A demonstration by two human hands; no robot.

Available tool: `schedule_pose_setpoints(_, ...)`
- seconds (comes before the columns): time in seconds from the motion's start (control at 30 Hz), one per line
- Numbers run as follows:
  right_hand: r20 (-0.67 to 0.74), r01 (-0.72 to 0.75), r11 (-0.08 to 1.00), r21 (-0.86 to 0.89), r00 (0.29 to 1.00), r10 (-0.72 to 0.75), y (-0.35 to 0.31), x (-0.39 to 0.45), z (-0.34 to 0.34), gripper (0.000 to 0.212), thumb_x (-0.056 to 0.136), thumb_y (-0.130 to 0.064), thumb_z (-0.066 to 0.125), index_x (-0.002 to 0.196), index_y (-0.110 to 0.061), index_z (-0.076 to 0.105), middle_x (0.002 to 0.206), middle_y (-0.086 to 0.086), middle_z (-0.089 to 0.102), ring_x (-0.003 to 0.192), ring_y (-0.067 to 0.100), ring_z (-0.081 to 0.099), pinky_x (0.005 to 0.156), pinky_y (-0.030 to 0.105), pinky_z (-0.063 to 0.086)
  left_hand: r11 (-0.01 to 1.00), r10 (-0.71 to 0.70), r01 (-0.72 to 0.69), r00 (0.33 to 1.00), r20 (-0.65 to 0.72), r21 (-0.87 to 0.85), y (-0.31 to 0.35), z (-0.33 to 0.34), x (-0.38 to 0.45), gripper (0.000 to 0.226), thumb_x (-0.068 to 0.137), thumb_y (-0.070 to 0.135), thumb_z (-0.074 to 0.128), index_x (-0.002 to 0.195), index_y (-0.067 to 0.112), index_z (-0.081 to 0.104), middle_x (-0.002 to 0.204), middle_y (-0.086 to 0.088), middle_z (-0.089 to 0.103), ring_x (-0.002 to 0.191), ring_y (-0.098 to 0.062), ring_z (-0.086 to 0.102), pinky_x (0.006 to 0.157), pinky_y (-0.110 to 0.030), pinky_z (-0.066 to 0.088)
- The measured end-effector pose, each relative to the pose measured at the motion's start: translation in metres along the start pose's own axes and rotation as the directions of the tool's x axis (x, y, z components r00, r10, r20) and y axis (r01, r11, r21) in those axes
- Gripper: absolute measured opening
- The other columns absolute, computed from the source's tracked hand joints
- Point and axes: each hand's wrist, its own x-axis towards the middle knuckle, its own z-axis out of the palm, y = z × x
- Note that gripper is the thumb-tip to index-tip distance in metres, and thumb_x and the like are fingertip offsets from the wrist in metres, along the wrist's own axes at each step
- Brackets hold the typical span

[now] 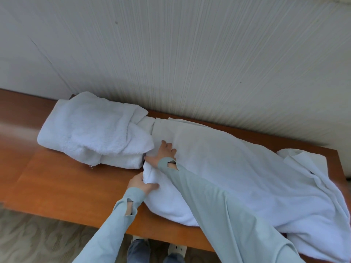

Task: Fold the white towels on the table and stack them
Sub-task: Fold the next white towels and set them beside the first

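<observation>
A large white towel (237, 168) lies spread and rumpled across the right half of the wooden desk (62, 179), its right end bunched near the desk's right edge and its near edge hanging over the front, where the picture cuts it off. The left hand (141, 184) grips a bunched corner of this towel near its left end, fingers curled round the cloth; the fingertips are buried in the folds. The right hand (163, 152) rests flat on the same towel just beyond, fingers spread and straight, its arm crossing over the towel in a pale blue sleeve (218, 205). To the left, touching the spread towel's far corner, sits a loosely folded pile of white towels (91, 133); how many it holds cannot be told. Below the desk's front edge, shoes (176, 249) are partly hidden. A ribbed pale wall (190, 54) rises behind.
</observation>
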Motion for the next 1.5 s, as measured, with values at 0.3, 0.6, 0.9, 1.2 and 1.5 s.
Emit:
schedule_pose_setpoints(0.3,-0.100,-0.030,0.999,-0.029,0.995,0.027,0.023,0.001,-0.079,0.075,0.083,-0.027,0.064,0.144,-0.009,0.023,0.138,0.014,0.044,0.126,0.033,0.046,0.097,0.037,0.041,0.712,0.480,-0.517,0.852,0.209,0.475,0.046,0.056,-0.048,0.038,0.077,0.019,0.058,0.115,0.017,0.053,0.108,-0.003,0.061,0.101,-0.028,0.061,0.076,-0.029,0.046)
schedule_pose_setpoints(0.6,-0.200,-0.194,0.815,0.545,0.914,0.352,0.181,-0.012,-0.132,0.056,0.088,-0.030,0.060,0.135,-0.005,0.045,0.137,0.013,0.051,0.125,0.034,0.048,0.105,0.040,0.039,0.652,0.476,-0.642,0.761,0.441,0.404,0.039,0.133,-0.069,0.047,0.081,0.025,0.060,0.125,0.018,0.046,0.121,0.000,0.052,0.112,-0.023,0.052,0.089,-0.026,0.039)
schedule_pose_setpoints(0.9,-0.315,-0.096,0.866,0.491,0.907,0.280,0.191,-0.003,-0.124,0.064,0.089,-0.030,0.061,0.142,-0.011,0.032,0.145,0.010,0.041,0.134,0.030,0.038,0.109,0.036,0.030,0.726,0.403,-0.561,0.816,0.416,0.397,0.021,0.180,-0.082,0.049,0.082,0.015,0.059,0.128,0.023,0.044,0.122,0.001,0.056,0.111,-0.019,0.054,0.092,-0.027,0.043)
schedule_pose_setpoints(1.2,-0.153,-0.160,0.889,0.429,0.957,0.246,0.173,-0.003,-0.124,0.083,0.080,-0.034,0.070,0.144,-0.012,0.022,0.146,0.011,0.036,0.133,0.031,0.038,0.108,0.040,0.033,0.946,0.310,-0.321,0.935,0.170,0.042,0.033,0.149,-0.050,0.059,0.074,0.032,0.076,0.124,0.017,0.048,0.107,0.003,0.055,0.088,-0.013,0.055,0.082,-0.024,0.048)
schedule_pose_setpoints(1.5,0.122,0.048,0.715,0.698,0.975,-0.184,0.132,-0.020,-0.127,0.030,0.095,-0.002,0.044,0.121,-0.009,0.057,0.119,0.008,0.063,0.110,0.025,0.059,0.101,0.036,0.047,0.982,0.030,-0.031,1.000,-0.005,-0.186,0.120,0.069,0.024,0.100,0.072,0.047,0.073,0.147,0.010,0.018,0.151,-0.013,0.029,0.136,-0.034,0.034,0.106,-0.045,0.035)
